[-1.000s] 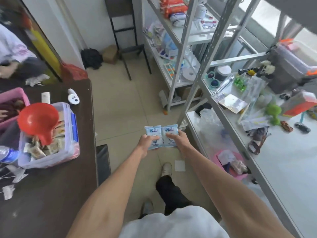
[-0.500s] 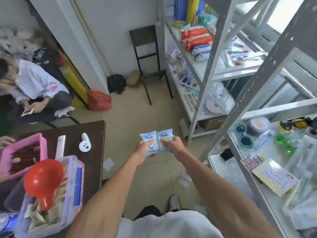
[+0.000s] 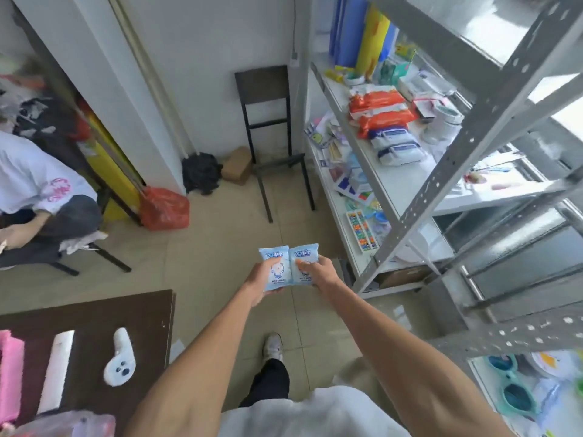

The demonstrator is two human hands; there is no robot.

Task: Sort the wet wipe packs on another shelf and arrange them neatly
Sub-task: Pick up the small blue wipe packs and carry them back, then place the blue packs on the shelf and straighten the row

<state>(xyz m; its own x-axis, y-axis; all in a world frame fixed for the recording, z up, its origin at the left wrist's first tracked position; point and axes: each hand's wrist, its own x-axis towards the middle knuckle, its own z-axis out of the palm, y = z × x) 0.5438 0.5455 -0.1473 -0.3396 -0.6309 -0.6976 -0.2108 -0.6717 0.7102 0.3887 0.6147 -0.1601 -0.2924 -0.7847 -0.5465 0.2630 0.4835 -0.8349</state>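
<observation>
I hold two small light-blue wet wipe packs side by side in front of me, above the floor. My left hand grips the left wet wipe pack and my right hand grips the right wet wipe pack. On the far grey metal rack, a white shelf carries orange wipe packs and blue-white wipe packs lying in a row.
A dark chair stands by the wall beside the rack. A brown table at lower left holds a white controller. A seated person is at left. A near rack post crosses the right side.
My view has tilted up and swung toward the far rack, bringing its wipe shelf into sight. Both hands still hold the two packs together, now carried further forward.
</observation>
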